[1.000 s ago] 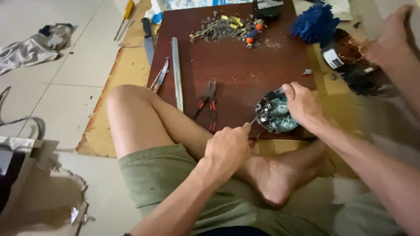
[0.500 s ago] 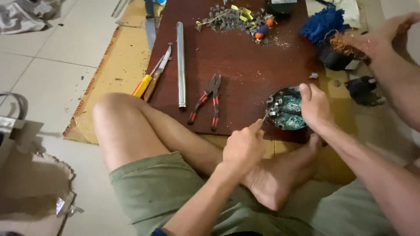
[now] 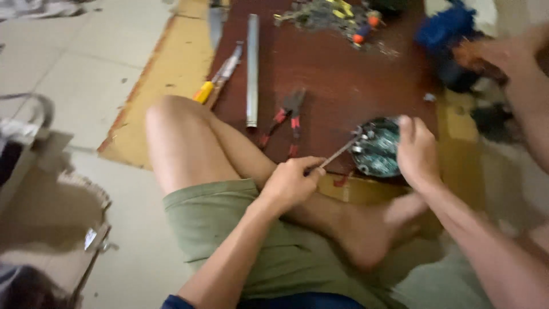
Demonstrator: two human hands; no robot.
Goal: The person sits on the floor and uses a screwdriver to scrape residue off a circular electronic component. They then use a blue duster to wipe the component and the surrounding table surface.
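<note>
Lying on the board [image 3: 343, 74]: one round circuit board [image 3: 377, 147], one pair of red-handled pliers [image 3: 283, 120], one metal bar [image 3: 252, 68], one yellow-handled tool [image 3: 217, 77].

The thin rod [image 3: 338, 154] pinched in the left hand [image 3: 290, 182] looks like bare, dull metal, its tip on the round circuit board [image 3: 377, 147], which has a glossy green face studded with shiny solder and is steadied by the right hand [image 3: 417, 150]. Under the board, the dark red tabletop [image 3: 337, 74] looks smooth, with a faint sheen (perhaps lacquered wood). Just beyond the left-hand grip lie pliers [image 3: 284, 121] with red plastic handles and a long matt grey metal tube [image 3: 252, 68]. The shorts [image 3: 223, 217] below are matt olive cloth.
</note>
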